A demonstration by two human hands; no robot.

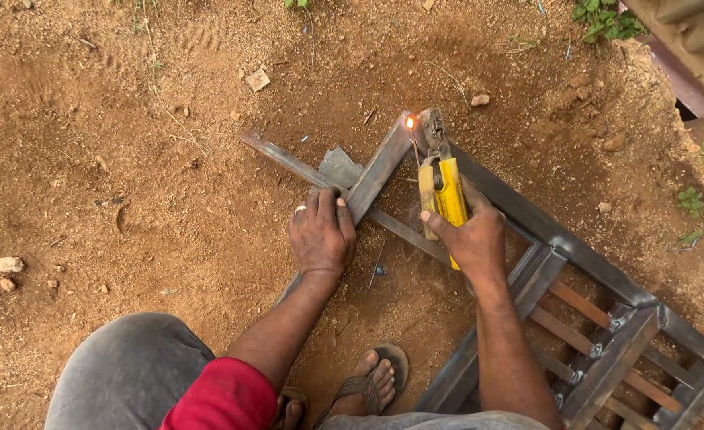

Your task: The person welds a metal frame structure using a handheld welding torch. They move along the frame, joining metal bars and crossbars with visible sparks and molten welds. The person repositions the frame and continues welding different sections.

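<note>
Bare soil: left hand point(321, 236) lies flat, pinning bar point(377, 173) steady; right hand point(470, 232) grips holder point(443, 193), rod glowing at the joint.

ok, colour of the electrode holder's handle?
Yellow, with dark metal jaws at the tip. The electrode holder sits in the right hand; the head view shows it.

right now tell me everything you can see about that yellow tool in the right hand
The yellow-handled welding electrode holder has two plastic-looking yellow grips and dark metal clamp jaws at its top. It points away from the person, tilted slightly left. The right hand wraps its lower handle, thumb across the front. A thin rod runs from it to a glowing orange spot at the corner of the grey metal frame lying on bare dirt.
</note>
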